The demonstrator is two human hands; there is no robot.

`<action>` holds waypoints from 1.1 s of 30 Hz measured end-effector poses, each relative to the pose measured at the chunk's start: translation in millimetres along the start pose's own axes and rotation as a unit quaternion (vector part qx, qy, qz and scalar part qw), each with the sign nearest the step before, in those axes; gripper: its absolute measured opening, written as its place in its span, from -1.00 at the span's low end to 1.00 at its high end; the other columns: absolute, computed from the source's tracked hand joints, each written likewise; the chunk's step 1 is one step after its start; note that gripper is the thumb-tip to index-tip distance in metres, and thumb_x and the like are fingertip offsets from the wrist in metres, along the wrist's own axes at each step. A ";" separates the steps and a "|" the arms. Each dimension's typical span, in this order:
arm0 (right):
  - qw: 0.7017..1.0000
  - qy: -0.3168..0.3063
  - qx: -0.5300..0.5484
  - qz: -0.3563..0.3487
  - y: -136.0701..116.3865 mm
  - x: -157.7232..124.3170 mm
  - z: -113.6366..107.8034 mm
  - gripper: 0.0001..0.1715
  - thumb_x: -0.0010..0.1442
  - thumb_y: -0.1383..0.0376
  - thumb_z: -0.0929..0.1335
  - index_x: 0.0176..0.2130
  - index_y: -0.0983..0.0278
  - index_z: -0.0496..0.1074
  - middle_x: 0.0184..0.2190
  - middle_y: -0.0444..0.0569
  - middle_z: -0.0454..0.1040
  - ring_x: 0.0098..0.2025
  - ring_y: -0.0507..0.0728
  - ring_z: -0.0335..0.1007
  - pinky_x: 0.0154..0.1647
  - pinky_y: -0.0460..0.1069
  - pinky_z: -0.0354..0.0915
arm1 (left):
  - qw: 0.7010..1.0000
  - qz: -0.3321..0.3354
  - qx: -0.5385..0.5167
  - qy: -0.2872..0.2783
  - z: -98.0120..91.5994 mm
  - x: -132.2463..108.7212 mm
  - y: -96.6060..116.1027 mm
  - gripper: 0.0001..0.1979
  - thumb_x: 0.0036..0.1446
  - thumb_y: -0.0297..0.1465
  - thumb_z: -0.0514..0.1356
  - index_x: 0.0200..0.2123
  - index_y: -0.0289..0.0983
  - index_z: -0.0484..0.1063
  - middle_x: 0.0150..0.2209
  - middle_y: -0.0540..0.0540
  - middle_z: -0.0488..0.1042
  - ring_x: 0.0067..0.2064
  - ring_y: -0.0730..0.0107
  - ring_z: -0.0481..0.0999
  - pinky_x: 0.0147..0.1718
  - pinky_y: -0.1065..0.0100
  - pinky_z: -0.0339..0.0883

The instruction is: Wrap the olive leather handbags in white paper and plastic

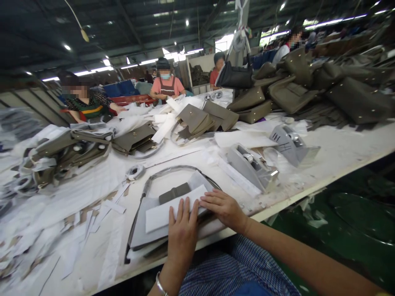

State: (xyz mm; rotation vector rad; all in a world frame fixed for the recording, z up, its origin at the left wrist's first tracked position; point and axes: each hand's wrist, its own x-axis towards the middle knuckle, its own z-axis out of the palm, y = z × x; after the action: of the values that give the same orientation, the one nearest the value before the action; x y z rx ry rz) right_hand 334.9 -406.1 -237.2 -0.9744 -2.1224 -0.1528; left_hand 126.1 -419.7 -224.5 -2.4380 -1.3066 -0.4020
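Note:
A handbag (174, 194) in dark olive lies flat near the table's front edge, partly covered by pale grey sheeting (138, 236). Its long handle (173, 167), wrapped in a grey covering, loops out behind it. Across the bag rests a white padding strip (157, 219). My left hand (183, 230) lies on this strip with fingers stretched out and slightly spread. At the strip's right end, my right hand (226, 209) is laid with fingers extended, touching its edge. What is under the fingertips is partly hidden.
Tape dispensers (251, 164) stand right of the bag. A tape roll (135, 172) lies behind it. Olive bags (286, 90) are heaped at the back right, more bags (74, 150) at the left. Paper scraps (89, 222) litter the left. Co-workers (166, 84) sit across the table.

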 end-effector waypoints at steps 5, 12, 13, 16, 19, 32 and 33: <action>0.992 -0.010 0.100 0.076 -5.7 -4.8 -22.8 -0.56 0.33 0.37 0.29 0.17 0.15 0.40 0.11 -0.02 0.49 0.22 0.18 0.33 0.31 0.22 0.23 | 1.000 -0.024 -0.005 0.019 4.1 -7.0 2.4 -0.53 0.33 -0.41 0.05 0.29 -0.10 0.24 0.30 -0.15 0.28 0.32 0.05 0.25 0.28 -0.10 0.06; 0.842 -0.038 0.314 0.436 3.4 -24.5 -32.1 -0.31 0.22 0.13 0.37 0.28 0.21 0.23 0.14 0.07 0.44 0.11 0.23 0.45 0.14 0.16 0.40 | 0.999 -0.032 -0.004 0.012 4.9 -4.4 1.9 -0.51 0.35 -0.36 0.06 0.32 -0.09 0.18 0.33 -0.14 0.23 0.34 0.04 0.20 0.30 -0.10 0.02; 0.824 -0.062 0.337 0.452 4.8 -23.3 -30.3 -0.24 0.19 0.12 0.39 0.30 0.21 0.19 0.11 0.06 0.47 0.09 0.23 0.46 0.15 0.17 0.38 | 1.000 -0.026 -0.003 0.013 5.9 -5.0 1.3 -0.50 0.35 -0.37 0.06 0.32 -0.10 0.17 0.33 -0.15 0.23 0.34 0.03 0.19 0.30 -0.10 0.01; 0.789 -0.082 0.365 0.488 2.7 -14.2 -28.8 -0.07 0.10 0.08 0.45 0.34 0.20 0.13 0.03 0.01 0.53 0.06 0.25 0.47 0.19 0.19 0.32 | 1.000 -0.008 -0.009 0.024 9.1 -8.0 0.0 -0.48 0.34 -0.42 0.06 0.34 -0.14 0.14 0.33 -0.18 0.22 0.35 0.00 0.18 0.29 -0.11 0.00; 0.767 -0.051 0.375 0.518 -7.6 -2.9 -29.9 0.05 -0.03 0.03 0.53 0.33 0.15 0.16 0.05 -0.02 0.50 0.09 0.27 0.41 0.20 0.19 0.27 | 0.998 -0.008 -0.037 0.045 11.1 -10.0 0.1 -0.43 0.34 -0.42 0.04 0.38 -0.15 0.04 0.36 -0.22 0.16 0.36 -0.03 0.14 0.29 -0.14 -0.03; 0.661 0.171 0.544 0.487 -58.3 26.3 -20.5 -0.02 -0.05 0.13 0.56 0.28 0.06 0.21 -0.04 -0.05 0.53 -0.02 0.21 0.48 0.09 0.16 0.37 | 0.986 -0.053 -0.109 0.112 0.9 -7.6 -4.6 -0.27 0.27 -0.21 0.15 0.41 -0.18 -0.07 0.33 -0.28 0.20 0.31 -0.13 0.24 0.26 -0.17 0.05; 0.704 0.140 0.519 0.464 -55.9 19.3 -26.8 -0.04 0.01 0.11 0.54 0.31 0.06 0.18 -0.02 -0.05 0.54 -0.02 0.20 0.50 0.06 0.15 0.40 | 0.986 -0.050 -0.115 0.108 0.1 -7.9 -5.7 -0.30 0.29 -0.22 0.12 0.41 -0.17 -0.08 0.34 -0.27 0.19 0.31 -0.11 0.23 0.26 -0.16 0.05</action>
State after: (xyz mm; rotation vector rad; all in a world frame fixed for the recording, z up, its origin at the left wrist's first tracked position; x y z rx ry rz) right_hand 304.9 -444.5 -194.2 -1.0264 -0.8900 1.1920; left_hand 117.1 -422.6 -226.8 -2.4308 -1.3551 -0.8625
